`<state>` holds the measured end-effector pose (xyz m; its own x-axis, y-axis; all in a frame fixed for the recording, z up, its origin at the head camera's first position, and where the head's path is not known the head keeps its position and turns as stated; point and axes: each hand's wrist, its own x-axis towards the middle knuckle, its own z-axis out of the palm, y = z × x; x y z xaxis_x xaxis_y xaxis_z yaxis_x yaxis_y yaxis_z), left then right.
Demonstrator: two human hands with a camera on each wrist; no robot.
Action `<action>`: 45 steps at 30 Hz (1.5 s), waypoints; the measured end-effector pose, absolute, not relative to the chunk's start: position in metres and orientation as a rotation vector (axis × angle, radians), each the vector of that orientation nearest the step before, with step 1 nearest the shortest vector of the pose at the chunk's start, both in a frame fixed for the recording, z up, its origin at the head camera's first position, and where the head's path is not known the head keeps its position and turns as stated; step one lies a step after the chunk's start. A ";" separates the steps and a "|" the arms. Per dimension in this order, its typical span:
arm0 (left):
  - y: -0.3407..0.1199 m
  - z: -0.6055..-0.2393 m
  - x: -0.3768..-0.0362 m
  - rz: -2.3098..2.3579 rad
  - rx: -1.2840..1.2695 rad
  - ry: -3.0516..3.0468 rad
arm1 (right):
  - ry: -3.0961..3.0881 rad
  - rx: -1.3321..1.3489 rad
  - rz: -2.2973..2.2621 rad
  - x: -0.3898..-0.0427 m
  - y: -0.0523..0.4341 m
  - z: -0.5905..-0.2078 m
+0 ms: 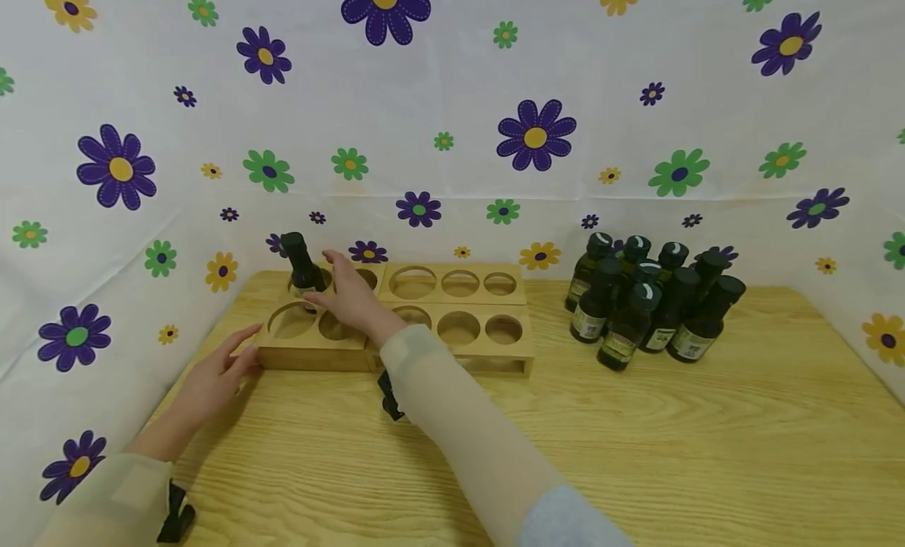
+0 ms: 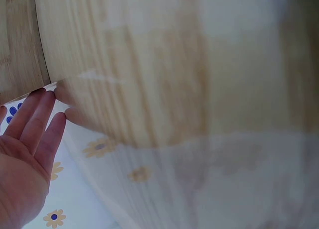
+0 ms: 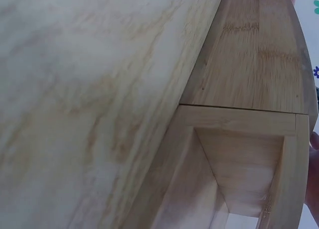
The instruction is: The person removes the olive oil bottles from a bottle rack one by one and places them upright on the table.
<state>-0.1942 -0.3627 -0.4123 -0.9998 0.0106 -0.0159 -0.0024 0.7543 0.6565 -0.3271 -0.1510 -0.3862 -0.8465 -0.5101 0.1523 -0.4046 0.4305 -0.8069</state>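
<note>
Left hand (image 1: pixel 215 378): we rest it flat, fingers straight, against the wooden rack's (image 1: pixel 311 357) left front corner.
Bottle (image 1: pixel 304 266): we see it upright in the rack's back-left hole.
Right hand (image 1: pixel 349 295): fingers loosely extended beside the bottle, gripping nothing.
Handling: we judge it glass, weighty, slick; take the neck below the cap.
Spare bottles (image 1: pixel 654 303): clustered at the right.

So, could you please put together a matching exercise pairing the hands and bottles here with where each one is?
Things:
1. lone dark glass bottle
2. cluster of dark glass bottles
3. left hand
4. right hand

Places:
A. at the left end of the wooden rack with round holes
B. on the table's right side
C. in the rack's back-left hole
D. over the rack, beside the lone bottle

Pairs: 1-C, 2-B, 3-A, 4-D
</note>
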 end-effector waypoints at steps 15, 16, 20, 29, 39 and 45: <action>-0.363 -0.409 -0.199 1.103 0.001 2.916 | 2.550 -0.840 -1.289 -0.334 -0.158 -0.381; -0.364 -0.410 -0.199 1.106 -0.003 2.912 | 2.555 -0.849 -1.284 -0.335 -0.158 -0.382; -0.366 -0.412 -0.198 1.101 -0.011 2.909 | 2.572 -0.866 -1.266 -0.337 -0.160 -0.384; -0.364 -0.418 -0.194 1.123 -0.040 2.894 | 2.600 -0.884 -1.193 -0.340 -0.165 -0.387; -0.366 -0.416 -0.194 1.096 -0.043 2.932 | 2.635 -0.887 -1.182 -0.341 -0.174 -0.386; -0.367 -0.414 -0.196 1.077 -0.041 2.921 | 2.712 -0.861 -1.132 -0.341 -0.177 -0.387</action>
<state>-0.1959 -0.3665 -0.4143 -0.9993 -0.0147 -0.0358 -0.0344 0.7603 0.6487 -0.3412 -0.1770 -0.3865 -0.8390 -0.5267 0.1370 -0.4678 0.5692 -0.6762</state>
